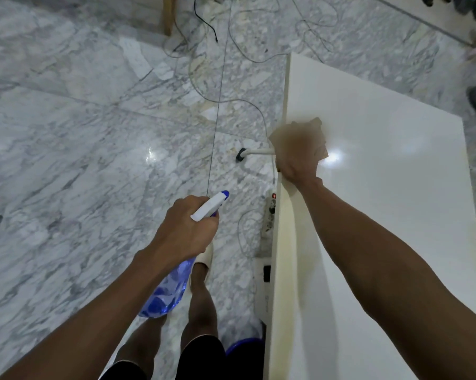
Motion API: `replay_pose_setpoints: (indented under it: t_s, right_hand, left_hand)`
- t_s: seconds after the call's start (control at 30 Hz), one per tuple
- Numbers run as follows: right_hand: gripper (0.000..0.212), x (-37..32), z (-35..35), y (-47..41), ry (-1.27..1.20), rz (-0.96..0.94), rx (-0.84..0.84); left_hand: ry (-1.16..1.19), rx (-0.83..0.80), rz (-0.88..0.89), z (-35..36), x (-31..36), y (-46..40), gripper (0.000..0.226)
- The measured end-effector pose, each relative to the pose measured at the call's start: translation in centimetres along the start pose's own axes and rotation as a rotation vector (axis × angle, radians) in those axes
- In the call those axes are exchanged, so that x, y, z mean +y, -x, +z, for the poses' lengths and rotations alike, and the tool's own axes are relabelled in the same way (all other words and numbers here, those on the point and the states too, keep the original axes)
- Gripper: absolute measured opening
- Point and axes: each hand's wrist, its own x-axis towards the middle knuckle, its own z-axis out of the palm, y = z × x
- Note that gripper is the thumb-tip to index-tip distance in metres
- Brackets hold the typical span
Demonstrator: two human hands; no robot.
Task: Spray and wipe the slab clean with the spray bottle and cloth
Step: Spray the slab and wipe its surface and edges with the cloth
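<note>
A white slab [382, 187] fills the right side, its long left edge running down the middle of the view. My right hand [297, 152] is blurred and grips a brown cloth [320, 138] against the slab beside that left edge. My left hand [187, 231] holds the neck of a blue spray bottle [171, 289] with a white and blue nozzle [212, 205]. The bottle hangs over the floor, left of the slab, nozzle pointing up and right.
Grey marble floor [80, 160] spreads to the left. Loose cables [231, 78] trail across it at the top. A power strip [269, 215] and a white leg with a black foot [242, 154] lie beside the slab's edge. My legs and a slipper [204, 256] stand below the bottle.
</note>
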Motion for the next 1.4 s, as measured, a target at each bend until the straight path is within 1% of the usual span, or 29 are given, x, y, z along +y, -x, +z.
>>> replay_pose_setpoints:
  t_s: [0.17,0.27,0.4,0.5,0.8,1.07,1.4]
  right_hand:
    - [0.088,0.0,0.4,2.5,0.013,0.012,0.019]
    - [0.089,0.2,0.5,4.1,0.000,0.044,0.006]
    - [0.080,0.3,1.1,6.8,0.001,0.083,0.003]
    - [0.076,0.6,1.4,9.4,-0.003,0.124,-0.010]
    - [0.077,0.9,2.2,17.2,-0.011,0.193,-0.001]
    - [0.079,1.0,3.3,24.5,-0.005,0.267,-0.010]
    - [0.081,2.1,4.5,37.7,-0.004,0.290,-0.053]
  left_hand:
    - [0.017,-0.014,0.018,-0.1,0.2,0.4,0.014]
    - [0.022,-0.027,0.031,-0.5,0.2,0.8,0.024]
    - [0.013,-0.037,0.053,-0.9,-0.4,1.8,0.028]
    - [-0.025,-0.052,0.066,-0.8,-1.1,2.9,0.023]
    - [-0.047,-0.110,0.050,1.6,-3.2,7.2,0.012]
    - [0.009,-0.149,0.009,4.9,-4.4,11.5,0.015]
    - [0.031,-0.145,0.048,7.8,-6.7,19.6,0.022]
